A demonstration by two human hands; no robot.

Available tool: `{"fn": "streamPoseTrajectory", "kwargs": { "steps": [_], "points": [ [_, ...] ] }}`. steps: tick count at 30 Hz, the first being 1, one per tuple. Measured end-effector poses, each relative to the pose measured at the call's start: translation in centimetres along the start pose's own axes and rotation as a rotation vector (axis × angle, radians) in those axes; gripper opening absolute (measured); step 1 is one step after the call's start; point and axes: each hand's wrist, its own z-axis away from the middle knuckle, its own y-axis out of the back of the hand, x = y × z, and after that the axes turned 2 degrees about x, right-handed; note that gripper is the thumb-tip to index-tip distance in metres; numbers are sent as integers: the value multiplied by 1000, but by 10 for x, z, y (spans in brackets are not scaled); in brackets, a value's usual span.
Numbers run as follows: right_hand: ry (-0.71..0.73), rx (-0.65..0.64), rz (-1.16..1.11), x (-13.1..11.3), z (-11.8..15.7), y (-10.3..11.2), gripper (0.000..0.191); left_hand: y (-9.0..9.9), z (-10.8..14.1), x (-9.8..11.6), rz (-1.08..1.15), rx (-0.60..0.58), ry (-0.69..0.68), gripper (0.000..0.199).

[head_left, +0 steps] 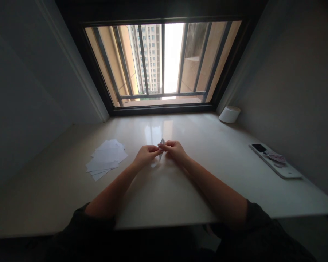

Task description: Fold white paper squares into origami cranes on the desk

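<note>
A small folded piece of white paper (160,156) stands on end between my hands, over the middle of the white surface. Its pointed tips show above and below my fingers; its middle is covered by them. My left hand (147,153) is closed on its left side, thumb and fingers pinched together. From the right, my right hand (175,147) pinches the same folded paper, and the fingertips of both hands meet at it.
Left of my hands lies a loose pile of white paper sheets (106,158). A phone in a pale case (274,160) lies at the right near the wall. A white round object (229,114) sits in the back right corner, beside the barred window (163,65). The white ledge (153,203) ends in front of me.
</note>
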Motion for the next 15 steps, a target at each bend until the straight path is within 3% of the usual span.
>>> {"fn": "streamPoseTrajectory", "kwargs": {
  "steps": [6, 15],
  "points": [
    [69, -30, 18, -6, 1, 2, 35, 3, -2, -1, 21, -33, 20, 39],
    [81, 69, 1, -4, 2, -1, 40, -1, 1, 7, 38, -102, 40, 35]
  ]
}}
